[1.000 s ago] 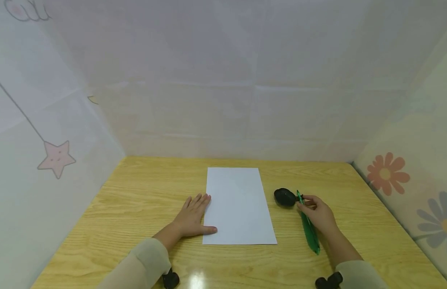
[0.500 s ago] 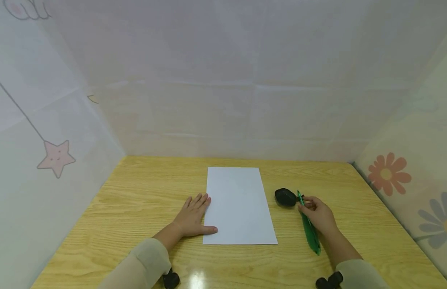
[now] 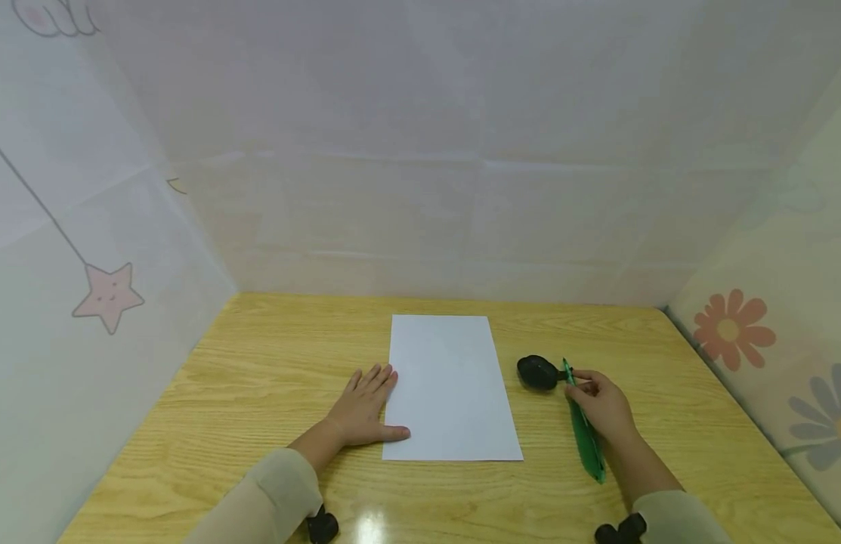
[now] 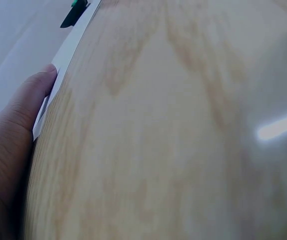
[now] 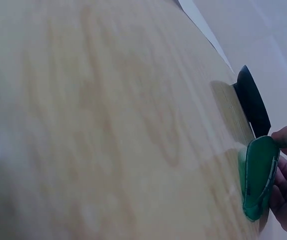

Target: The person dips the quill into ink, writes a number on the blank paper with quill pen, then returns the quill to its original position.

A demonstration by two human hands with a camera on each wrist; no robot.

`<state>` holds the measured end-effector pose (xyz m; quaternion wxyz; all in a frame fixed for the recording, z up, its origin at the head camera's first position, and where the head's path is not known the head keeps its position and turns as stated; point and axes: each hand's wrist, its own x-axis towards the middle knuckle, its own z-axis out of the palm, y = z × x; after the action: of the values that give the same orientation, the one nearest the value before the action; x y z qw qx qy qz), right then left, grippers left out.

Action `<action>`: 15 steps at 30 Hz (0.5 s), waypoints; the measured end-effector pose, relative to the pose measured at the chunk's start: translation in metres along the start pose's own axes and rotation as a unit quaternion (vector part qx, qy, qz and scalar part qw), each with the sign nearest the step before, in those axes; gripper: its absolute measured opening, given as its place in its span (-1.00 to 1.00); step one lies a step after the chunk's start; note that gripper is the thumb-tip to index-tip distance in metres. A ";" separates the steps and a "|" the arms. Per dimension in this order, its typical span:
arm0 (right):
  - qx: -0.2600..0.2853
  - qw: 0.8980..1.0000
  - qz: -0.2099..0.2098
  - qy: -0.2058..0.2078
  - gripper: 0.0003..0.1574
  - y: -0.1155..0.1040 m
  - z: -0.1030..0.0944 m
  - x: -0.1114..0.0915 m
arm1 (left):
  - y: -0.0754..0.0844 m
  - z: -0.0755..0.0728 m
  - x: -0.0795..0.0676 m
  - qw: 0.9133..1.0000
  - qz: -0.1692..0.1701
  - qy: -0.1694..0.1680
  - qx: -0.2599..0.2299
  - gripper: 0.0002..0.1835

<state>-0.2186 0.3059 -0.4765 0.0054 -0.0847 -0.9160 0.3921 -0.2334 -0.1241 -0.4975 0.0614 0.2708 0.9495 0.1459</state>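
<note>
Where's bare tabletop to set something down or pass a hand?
Of the hands, the left hand has wide bare table to its left; the right hand has some to its right. A narrower gap runs between paper and green item. Crowded: right hand, green item and black object bunch together.

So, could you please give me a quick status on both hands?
Left hand on edge of white paper. Right hand pinches green item. Black object alongside, contact unclear.
</note>
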 end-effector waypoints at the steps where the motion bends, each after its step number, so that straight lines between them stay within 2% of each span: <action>1: 0.003 1.000 0.002 0.000 -0.39 -0.001 0.000 0.000 | 0.001 -0.001 0.000 1.000 0.001 0.000 -0.002 0.21; 8: 0.014 1.000 0.009 0.007 -0.39 -0.006 -0.003 -0.002 | 0.000 -0.001 -0.001 1.000 0.005 0.003 -0.001 0.22; 15: 0.017 1.000 -0.006 0.012 -0.36 -0.009 -0.004 0.000 | 0.001 -0.002 -0.001 1.000 -0.002 -0.003 0.002 0.21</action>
<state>-0.2195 0.3027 -0.4675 0.0203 -0.0844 -0.9097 0.4061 -0.2329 -0.1243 -0.4953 0.0637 0.2694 0.9501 0.1434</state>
